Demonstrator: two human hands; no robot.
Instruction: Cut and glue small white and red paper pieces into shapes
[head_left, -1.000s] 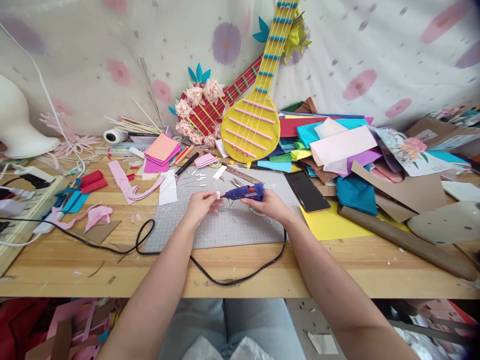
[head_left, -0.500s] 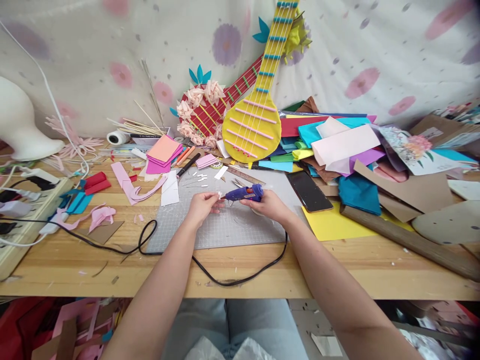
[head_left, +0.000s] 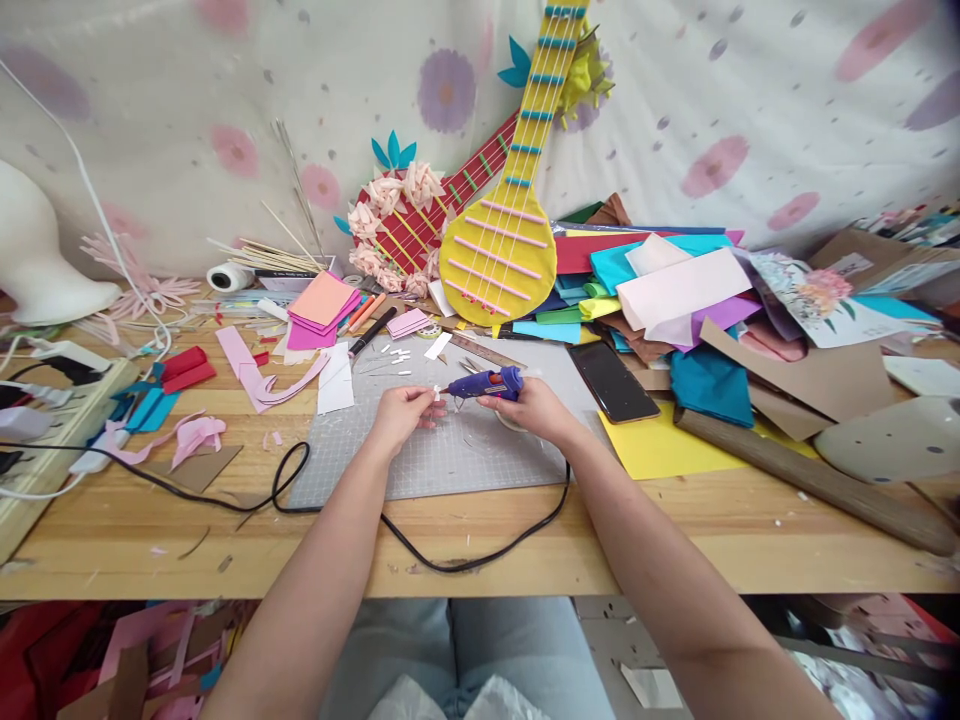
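Note:
My right hand [head_left: 534,408] is closed around a blue hot glue gun [head_left: 487,383], whose nozzle points left. Between the fingertips of my left hand [head_left: 405,415] is pinched a small white piece [head_left: 437,393], right by the nozzle tip. Whether the nozzle touches it I cannot tell. Both hands are over a grey cutting mat [head_left: 420,480]. More small white pieces [head_left: 400,357] lie on the mat beyond my left hand, beside a white paper strip [head_left: 438,346]. The gun's black cord [head_left: 480,566] loops along the table's front and off to the left.
A yellow paper lute [head_left: 499,260] and a red one with pale flowers [head_left: 397,225] lean at the back. A phone [head_left: 613,382], coloured sheets [head_left: 682,285] and a brown tube [head_left: 817,485] lie right. Pink paper squares [head_left: 322,305] and a power strip [head_left: 67,440] are left.
The whole view has shifted slightly, so things appear a little further left. My hands hold the same glue gun and white piece in nearly the same pose.

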